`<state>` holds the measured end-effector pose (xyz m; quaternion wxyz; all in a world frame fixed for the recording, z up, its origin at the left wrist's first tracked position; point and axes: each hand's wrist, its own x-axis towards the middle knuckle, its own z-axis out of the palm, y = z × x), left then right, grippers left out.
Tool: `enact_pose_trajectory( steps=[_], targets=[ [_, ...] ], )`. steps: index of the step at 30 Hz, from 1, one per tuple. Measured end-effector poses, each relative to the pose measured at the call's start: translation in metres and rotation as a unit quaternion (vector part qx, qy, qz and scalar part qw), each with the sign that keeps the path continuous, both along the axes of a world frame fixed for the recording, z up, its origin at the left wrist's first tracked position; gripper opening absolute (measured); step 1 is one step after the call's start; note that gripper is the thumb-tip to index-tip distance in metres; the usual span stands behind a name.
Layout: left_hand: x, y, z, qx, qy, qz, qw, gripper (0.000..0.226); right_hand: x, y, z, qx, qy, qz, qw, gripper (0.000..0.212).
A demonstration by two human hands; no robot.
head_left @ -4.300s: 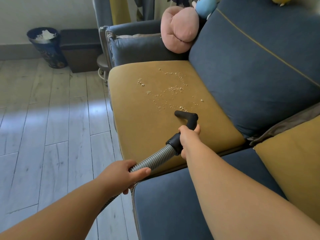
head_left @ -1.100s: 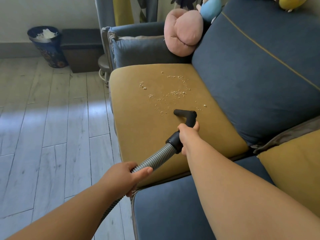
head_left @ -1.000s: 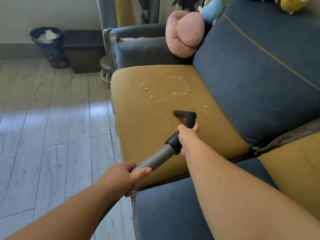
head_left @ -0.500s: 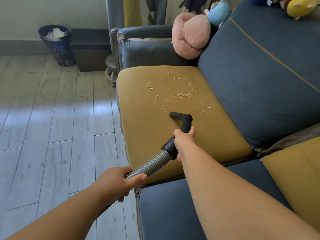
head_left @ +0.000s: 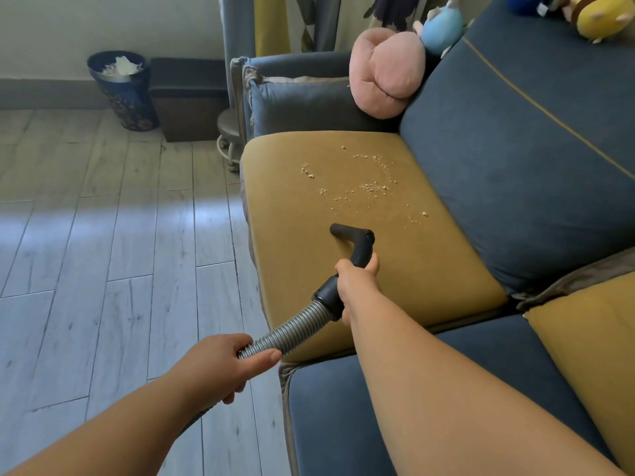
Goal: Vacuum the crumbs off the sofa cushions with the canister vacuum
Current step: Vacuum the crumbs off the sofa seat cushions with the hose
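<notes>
Pale crumbs (head_left: 372,187) lie scattered over the far half of the mustard seat cushion (head_left: 292,242) of a blue sofa. The black bent vacuum nozzle (head_left: 352,234) rests with its mouth on the cushion, just short of the crumbs. My right hand (head_left: 355,283) grips the black handle below the bend. The ribbed grey hose (head_left: 288,333) runs back from it to my left hand (head_left: 223,364), which grips the hose beyond the cushion's front edge. The canister itself is out of view.
Blue back cushion (head_left: 522,159) to the right, blue armrest (head_left: 309,97) with a pink plush (head_left: 388,72) at the far end. A second mustard cushion (head_left: 584,345) sits near right. A wastebasket (head_left: 122,91), dark box (head_left: 189,101) and small stool (head_left: 230,139) stand on the wood floor (head_left: 103,252).
The nozzle has slid left along the cushion's near side. Crumbs that lay right by the nozzle are gone. Both hands keep their grips.
</notes>
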<state>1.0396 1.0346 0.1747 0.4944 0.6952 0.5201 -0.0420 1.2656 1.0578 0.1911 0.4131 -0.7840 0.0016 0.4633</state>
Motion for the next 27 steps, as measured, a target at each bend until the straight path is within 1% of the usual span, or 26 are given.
enact_pose_trajectory(
  steps=[5,9,12,16,21,27],
  targets=[
    [0.002,0.000,-0.001,0.004,0.012,-0.031,0.999,0.048,0.002,-0.015,0.002,0.000,-0.007,-0.022,1.000,0.076],
    [0.014,-0.003,-0.003,0.002,0.018,-0.061,0.998,0.050,0.014,-0.033,0.000,-0.014,-0.017,-0.063,0.998,0.076],
    [0.018,-0.002,-0.003,0.006,0.013,-0.075,0.997,0.053,0.020,-0.036,0.001,-0.020,-0.013,-0.072,0.997,0.076],
    [0.012,0.006,0.001,0.025,0.006,-0.060,0.998,0.062,0.014,-0.026,0.004,-0.021,0.002,-0.080,0.997,0.077],
    [0.002,0.036,0.010,0.064,0.018,-0.056,0.996,0.053,0.004,-0.006,0.003,-0.002,0.010,-0.106,0.994,0.078],
    [0.007,0.048,0.008,0.053,0.023,-0.053,0.997,0.051,0.008,0.008,0.001,-0.001,0.006,-0.111,0.994,0.079]
  ],
)
